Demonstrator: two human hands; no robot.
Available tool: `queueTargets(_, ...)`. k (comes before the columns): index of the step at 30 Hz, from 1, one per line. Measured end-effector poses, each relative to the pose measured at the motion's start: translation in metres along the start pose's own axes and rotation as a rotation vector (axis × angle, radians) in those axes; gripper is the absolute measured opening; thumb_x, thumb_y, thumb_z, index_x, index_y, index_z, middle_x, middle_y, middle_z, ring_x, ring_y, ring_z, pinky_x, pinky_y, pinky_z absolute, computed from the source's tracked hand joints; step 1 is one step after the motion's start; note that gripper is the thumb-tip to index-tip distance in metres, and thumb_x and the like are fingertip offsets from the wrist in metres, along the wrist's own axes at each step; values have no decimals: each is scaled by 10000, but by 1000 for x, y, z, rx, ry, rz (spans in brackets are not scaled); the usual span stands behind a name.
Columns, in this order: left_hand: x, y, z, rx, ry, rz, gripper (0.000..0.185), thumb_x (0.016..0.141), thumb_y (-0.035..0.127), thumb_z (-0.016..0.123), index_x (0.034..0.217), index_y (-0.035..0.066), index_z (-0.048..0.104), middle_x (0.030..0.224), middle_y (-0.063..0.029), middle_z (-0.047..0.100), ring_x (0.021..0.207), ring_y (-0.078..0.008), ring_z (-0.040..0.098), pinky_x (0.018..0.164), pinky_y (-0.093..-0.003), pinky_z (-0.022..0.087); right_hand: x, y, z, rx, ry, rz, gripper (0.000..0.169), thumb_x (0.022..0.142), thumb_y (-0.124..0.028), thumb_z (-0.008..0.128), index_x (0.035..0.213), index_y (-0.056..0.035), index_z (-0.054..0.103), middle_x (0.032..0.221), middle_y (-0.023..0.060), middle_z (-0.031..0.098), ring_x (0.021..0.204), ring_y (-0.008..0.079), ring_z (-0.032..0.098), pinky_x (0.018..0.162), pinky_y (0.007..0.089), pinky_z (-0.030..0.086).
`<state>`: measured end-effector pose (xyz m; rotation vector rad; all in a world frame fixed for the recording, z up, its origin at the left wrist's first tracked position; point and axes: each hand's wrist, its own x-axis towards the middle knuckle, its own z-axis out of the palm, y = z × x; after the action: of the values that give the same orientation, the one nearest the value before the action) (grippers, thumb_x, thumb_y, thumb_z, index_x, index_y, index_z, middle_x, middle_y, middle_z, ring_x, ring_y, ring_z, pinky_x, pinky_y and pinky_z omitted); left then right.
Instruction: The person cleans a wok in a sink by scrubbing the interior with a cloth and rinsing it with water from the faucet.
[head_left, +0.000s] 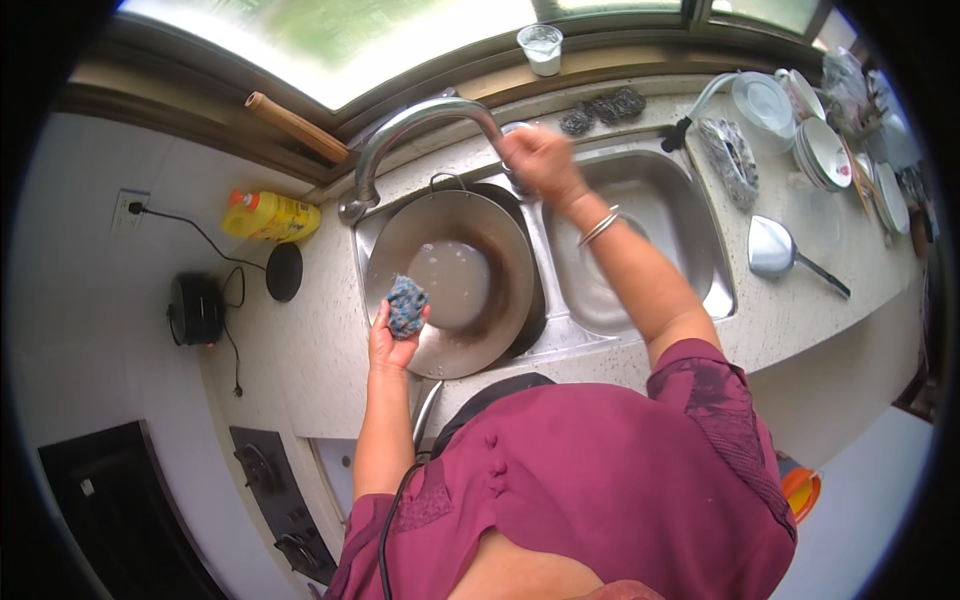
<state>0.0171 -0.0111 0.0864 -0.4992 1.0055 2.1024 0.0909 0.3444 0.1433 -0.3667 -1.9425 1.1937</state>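
My left hand (394, 346) holds a blue-and-grey scrubbing pad (407, 307) over the near left part of a large metal wok (510, 262). The wok sits tilted in the left basin, with cloudy water (450, 281) and a few bubbles at its bottom. My right hand (541, 166), a bangle on its wrist, has its fingers curled round the down-turned end of the faucet spout (420, 112). Motion blurs that hand, and it hides part of the spout. Beside the wok, the right basin (660, 195) of the steel sink shows bare metal.
A yellow detergent bottle (274, 216) lies left of the faucet. Steel-wool scrubbers (619, 106) rest behind the sink, below a plastic cup (541, 51) on the sill. To the right are a wok spatula (772, 246) and stacked bowls (823, 154). A gas hob (281, 495) is at lower left.
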Motion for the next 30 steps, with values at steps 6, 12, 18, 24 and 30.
queueTargets(6, -4, -11, 14, 17, 33, -13, 307, 868, 244, 537, 1069, 12, 536, 1052, -132, 604, 1001, -312, 564, 863, -486, 466, 103, 97, -48, -383, 303, 161, 633, 642, -415, 738, 1079, -6, 531, 978, 150, 615, 891, 264, 598, 776, 343, 474)
queueTargets(12, -12, -8, 26, 74, -126, 11, 419, 789, 80, 522, 1178, -46, 433, 1170, -204, 513, 1074, -360, 509, 945, -468, 415, 157, 151, -23, -377, 263, 214, 759, 517, -386, 823, 1100, -13, 512, 1013, 142, 623, 920, 241, 608, 836, 333, 469)
queueTargets(18, -20, -4, 35, 48, -277, 76, 578, 673, 2, 540, 1228, -45, 384, 1193, -223, 483, 1097, -370, 492, 972, -478, 394, 148, 110, -7, -113, 319, 17, 332, 723, -284, 601, 959, -50, 603, 784, 137, 642, 726, 227, 625, 662, 339, 492)
queueTargets(24, -11, -9, 41, 66, -462, 78, 654, 682, 26, 543, 1289, -54, 316, 1264, -250, 416, 1181, -371, 420, 1021, -462, 339, 115, 118, -41, 276, 325, 70, 522, 631, -161, 813, 1031, 41, 546, 983, 105, 622, 842, 155, 610, 773, 250, 474)
queueTargets(30, 12, -25, 36, -119, -312, -87, 540, 759, 83, 478, 1257, -74, 341, 1248, -237, 442, 1162, -352, 444, 1021, -425, 340, -4, 40, -74, 203, -59, 102, 549, 705, -67, 738, 1150, 4, 425, 1067, 104, 540, 957, 171, 557, 816, 257, 468)
